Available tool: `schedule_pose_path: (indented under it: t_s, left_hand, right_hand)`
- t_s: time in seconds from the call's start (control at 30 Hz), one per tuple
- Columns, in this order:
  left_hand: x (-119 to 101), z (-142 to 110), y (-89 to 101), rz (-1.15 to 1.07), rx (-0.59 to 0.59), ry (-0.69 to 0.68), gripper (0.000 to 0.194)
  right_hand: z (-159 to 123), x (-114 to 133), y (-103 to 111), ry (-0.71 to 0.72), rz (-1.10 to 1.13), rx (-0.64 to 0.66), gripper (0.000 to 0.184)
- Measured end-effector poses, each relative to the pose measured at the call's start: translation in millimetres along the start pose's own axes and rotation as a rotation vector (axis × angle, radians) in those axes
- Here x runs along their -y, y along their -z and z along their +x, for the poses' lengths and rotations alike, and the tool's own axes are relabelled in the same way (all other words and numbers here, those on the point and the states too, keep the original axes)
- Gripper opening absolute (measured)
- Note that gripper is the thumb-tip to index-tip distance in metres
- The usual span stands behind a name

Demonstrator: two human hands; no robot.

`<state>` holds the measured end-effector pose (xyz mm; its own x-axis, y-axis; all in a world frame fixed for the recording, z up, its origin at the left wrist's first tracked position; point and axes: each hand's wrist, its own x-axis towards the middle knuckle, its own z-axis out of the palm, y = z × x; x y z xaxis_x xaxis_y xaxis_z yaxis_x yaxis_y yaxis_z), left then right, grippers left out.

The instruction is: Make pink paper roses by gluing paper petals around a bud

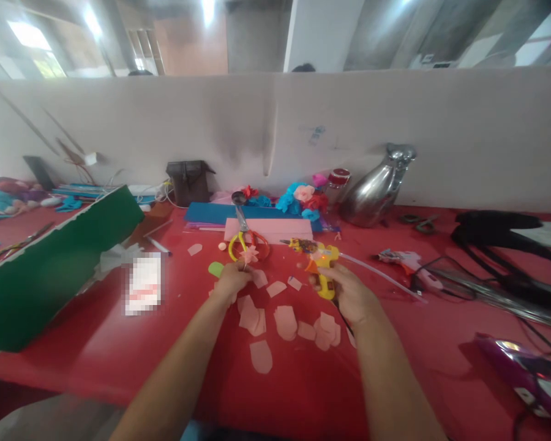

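Left hand (233, 280) pinches pink flower, right hand (352, 295) clasps glue gun (327, 258).

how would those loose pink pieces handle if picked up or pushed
The pink pieces look thin as paper, so one would probably feel light and bend easily. Some overlap, so a push might slide several across the red table.

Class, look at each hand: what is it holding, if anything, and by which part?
The right hand holds a yellow glue gun by its handle; the left hand pinches a small pink paper flower at its lower end.
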<state>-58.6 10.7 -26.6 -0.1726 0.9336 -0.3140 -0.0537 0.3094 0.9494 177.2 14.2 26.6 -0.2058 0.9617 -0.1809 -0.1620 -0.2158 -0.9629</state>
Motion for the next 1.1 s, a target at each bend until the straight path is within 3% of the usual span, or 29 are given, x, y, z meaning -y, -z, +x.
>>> schedule_pose_path:
  t_s: [0.2, 0.3, 0.6, 0.87, 1.1]
  left_hand:
    - [-1, -1, -0.5, 0.066, -0.046, 0.012, 0.011]
    - [-2, -2, -0.4, 0.084, -0.05, 0.009, 0.01]
    - [-3, -3, -0.8, 0.141, -0.054, -0.007, 0.011]
    - [-1, -2, 0.2, 0.19, -0.064, -0.04, 0.007]
    - [6, 2, 0.5, 0.179, -0.023, -0.081, 0.004]
  right_hand:
    - [-4, 0, -6, -0.005, -0.27, 0.008, 0.031]
    - [-6, -1, -10, -0.022, -0.398, 0.071, 0.035]
    - [-5, -12, -19, 0.09, -0.617, 0.17, 0.035]
    - [-8, -17, -28, 0.176, -0.952, 0.047, 0.032]
    - [-10, -16, -34, 0.181, -1.095, 0.03, 0.032]
